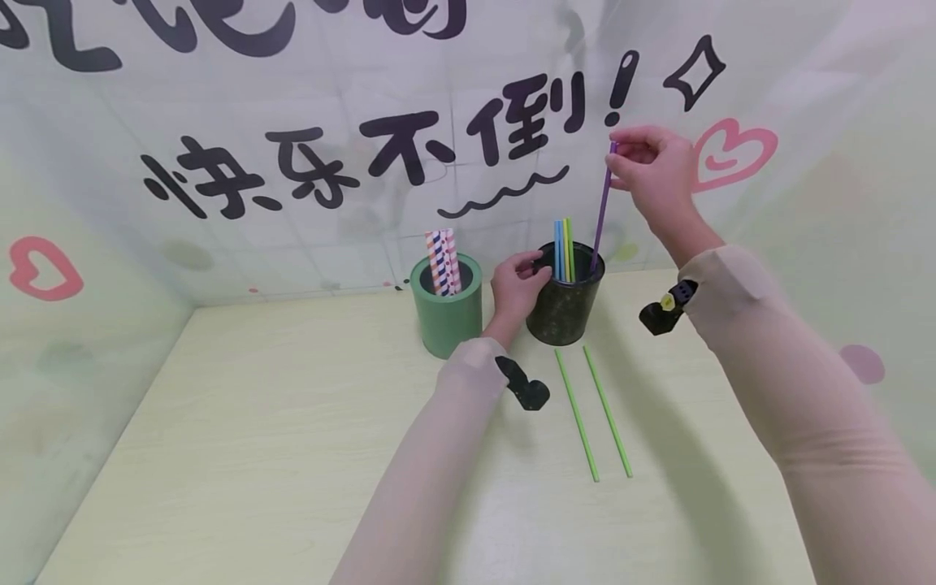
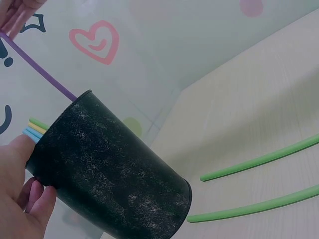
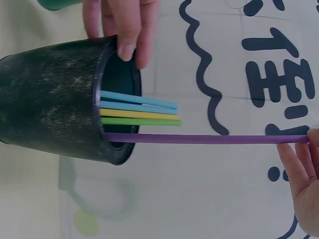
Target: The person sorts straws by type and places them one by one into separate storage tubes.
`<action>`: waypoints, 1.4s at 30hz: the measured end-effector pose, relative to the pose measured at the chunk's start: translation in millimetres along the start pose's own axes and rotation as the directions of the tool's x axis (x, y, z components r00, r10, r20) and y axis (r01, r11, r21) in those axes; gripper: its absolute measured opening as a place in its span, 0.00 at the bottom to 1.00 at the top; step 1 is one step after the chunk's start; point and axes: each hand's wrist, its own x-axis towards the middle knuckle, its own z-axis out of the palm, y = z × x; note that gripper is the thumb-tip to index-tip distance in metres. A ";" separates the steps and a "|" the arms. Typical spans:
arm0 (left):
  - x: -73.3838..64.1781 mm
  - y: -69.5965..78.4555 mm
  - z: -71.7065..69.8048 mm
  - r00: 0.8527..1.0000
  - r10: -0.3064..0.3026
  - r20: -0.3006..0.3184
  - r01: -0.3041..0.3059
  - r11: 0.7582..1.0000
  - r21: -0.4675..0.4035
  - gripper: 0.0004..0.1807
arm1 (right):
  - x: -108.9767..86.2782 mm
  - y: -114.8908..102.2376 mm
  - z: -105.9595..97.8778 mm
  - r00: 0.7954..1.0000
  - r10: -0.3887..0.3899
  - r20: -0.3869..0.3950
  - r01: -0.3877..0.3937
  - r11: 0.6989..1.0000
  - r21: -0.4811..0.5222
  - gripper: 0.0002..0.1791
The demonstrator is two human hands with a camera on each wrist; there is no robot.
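A black metal pot [image 1: 561,313] stands upright near the back wall. My left hand [image 1: 516,290] grips its rim on the left, thumb over the edge and fingers outside, as the right wrist view shows. Inside the pot lean blue straws [image 3: 144,102], a yellow straw [image 3: 149,114] and a green straw [image 3: 149,121]. My right hand [image 1: 653,171], raised above the pot's right side, pinches the top end of a purple straw [image 1: 603,207]. The straw's lower end is inside the pot, hidden by the wall in the left wrist view.
Left of the black pot stands a green pot [image 1: 448,325] holding several patterned paper straws [image 1: 443,264]. Two loose green straws [image 1: 578,418] lie side by side on the pale tabletop [image 1: 256,455]. A printed sheet [image 1: 351,73] hangs behind.
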 end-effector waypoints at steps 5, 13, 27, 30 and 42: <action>0.6 -0.8 -0.5 1.000 -0.009 -0.006 0.009 1.000 0.000 0.16 | 0.6 19.2 2.5 1.000 0.027 -0.008 -0.028 0.999 -0.032 0.15; 0.1 -1.1 -1.0 1.000 -0.016 -0.005 0.016 1.000 -0.002 0.16 | -0.2 51.0 7.0 0.994 0.105 -0.029 -0.108 0.984 -0.144 0.17; 0.8 -0.7 -1.0 1.000 -0.004 -0.006 0.004 1.000 -0.002 0.16 | -2.0 84.8 15.2 0.987 0.158 0.006 -0.152 0.962 -0.225 0.17; 0.5 -0.2 -0.7 1.000 -0.003 -0.007 0.003 1.000 -0.005 0.15 | -2.7 90.3 18.2 0.986 0.165 0.020 -0.156 0.958 -0.239 0.16; -0.1 0.1 0.3 1.000 0.001 -0.005 -0.001 1.000 -0.004 0.15 | -2.1 101.0 22.5 0.982 0.184 0.038 -0.161 0.929 -0.334 0.16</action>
